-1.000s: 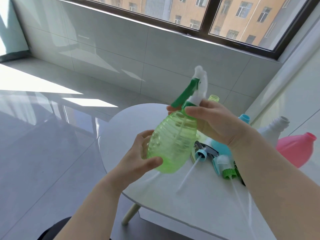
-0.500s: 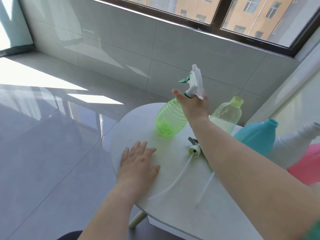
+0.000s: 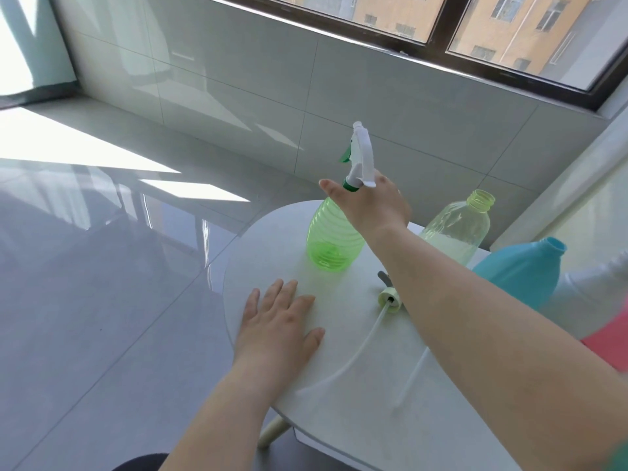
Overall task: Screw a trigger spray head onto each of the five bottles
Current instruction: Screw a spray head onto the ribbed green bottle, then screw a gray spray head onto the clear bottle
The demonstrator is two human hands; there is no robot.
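Note:
A clear green bottle (image 3: 331,243) stands upright at the far side of the round white table (image 3: 343,399), with a white and green trigger spray head (image 3: 361,154) on its neck. My right hand (image 3: 375,207) is around that neck, index finger stretched out to the left. My left hand (image 3: 278,322) lies flat and open on the table, nearer to me. A loose spray head with a pale collar (image 3: 389,297) and a long dip tube lies by my right forearm. Open-necked bottles stand to the right: pale yellow-green (image 3: 458,229), blue (image 3: 520,270), white (image 3: 584,294), pink (image 3: 610,345).
A second thin dip tube (image 3: 413,379) shows beneath my right forearm, its head hidden. The table's edge curves close to my left hand, with grey tiled floor beyond. A tiled wall and a window run behind the table.
One second ago both hands held the green bottle tilted in the air. It now stands on the table, and my left hand has let go and rests flat.

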